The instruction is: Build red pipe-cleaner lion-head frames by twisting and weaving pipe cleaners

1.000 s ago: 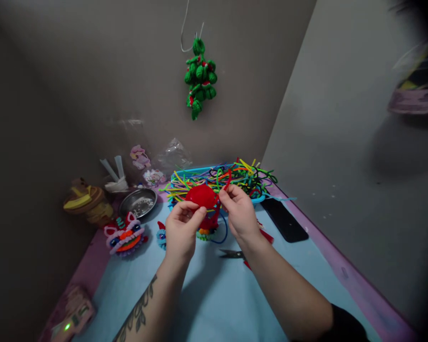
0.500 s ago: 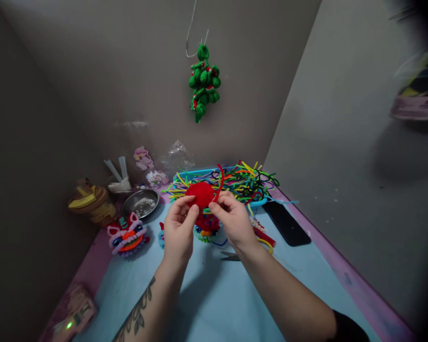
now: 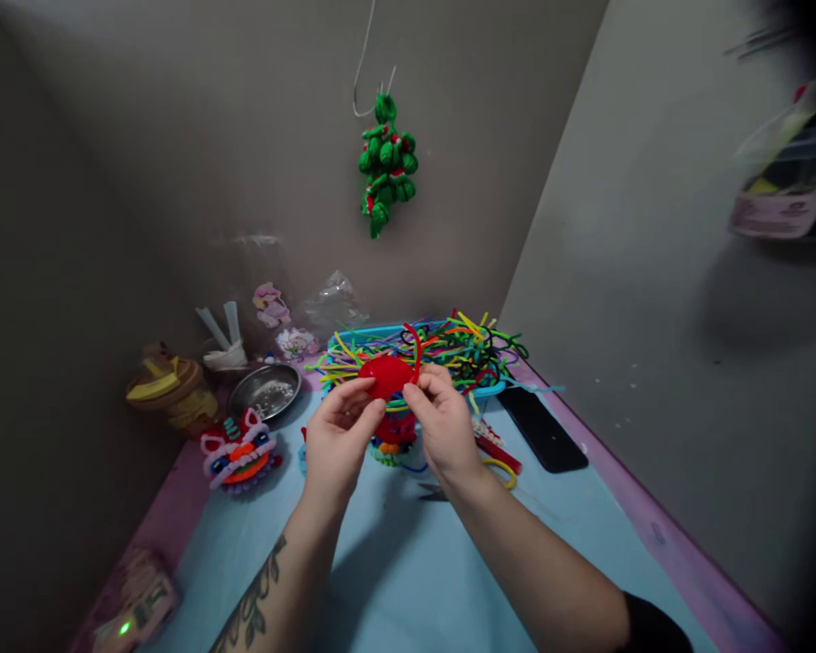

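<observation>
Between my two hands, above the middle of the table, is a rounded red pipe-cleaner piece with a loose end sticking up at its right. My left hand pinches its lower left edge between thumb and fingers. On the other side my right hand grips the right edge, close to where the loose end leaves it. Behind and below the hands stands a partly hidden lion-head figure in red, orange and green. Scissors with yellow handles lie beneath my right wrist, their blades partly covered.
A blue tray heaped with colourful pipe cleaners is at the back. To the left are a finished lion head, a metal dish and a brown-yellow cup. A black phone lies at right. A green tree ornament hangs above.
The red piece has tipped and now looks flatter, its loose end leaning a little further left. Both hands keep their grip. The whole view has shifted slightly.
</observation>
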The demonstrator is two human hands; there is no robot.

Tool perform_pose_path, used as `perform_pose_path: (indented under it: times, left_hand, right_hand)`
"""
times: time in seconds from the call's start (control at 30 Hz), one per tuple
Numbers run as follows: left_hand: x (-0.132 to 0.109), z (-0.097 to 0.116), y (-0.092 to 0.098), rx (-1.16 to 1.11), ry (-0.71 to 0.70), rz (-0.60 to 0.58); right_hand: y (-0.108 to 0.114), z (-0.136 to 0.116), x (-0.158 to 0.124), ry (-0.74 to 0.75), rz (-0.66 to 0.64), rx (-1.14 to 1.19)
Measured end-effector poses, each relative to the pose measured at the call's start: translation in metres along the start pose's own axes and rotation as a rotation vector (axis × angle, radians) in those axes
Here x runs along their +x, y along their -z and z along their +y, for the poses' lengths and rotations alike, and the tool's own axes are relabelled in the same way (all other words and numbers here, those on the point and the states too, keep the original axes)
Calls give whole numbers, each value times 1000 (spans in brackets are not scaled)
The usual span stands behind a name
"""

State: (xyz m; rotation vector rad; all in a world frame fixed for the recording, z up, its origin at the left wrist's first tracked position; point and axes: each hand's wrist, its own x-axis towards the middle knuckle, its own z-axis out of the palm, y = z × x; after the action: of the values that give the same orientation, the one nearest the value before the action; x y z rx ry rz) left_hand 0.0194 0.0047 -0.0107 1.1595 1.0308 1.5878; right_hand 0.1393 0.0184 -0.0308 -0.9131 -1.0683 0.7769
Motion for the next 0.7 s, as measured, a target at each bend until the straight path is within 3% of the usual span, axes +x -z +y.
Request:
perform_pose_path:
  times: [0.2, 0.43, 0.7]
  left_hand:
    - [1, -1, 0, -60, 26, 52]
    - [4, -2, 1, -194, 74, 30]
    - [4, 4, 3, -156, 33, 25]
  right_hand:
    - [0, 0, -2, 42, -41, -107]
    - [-1, -6, -7, 148, -67, -250]
    - [-1, -7, -8, 198, -85, -267]
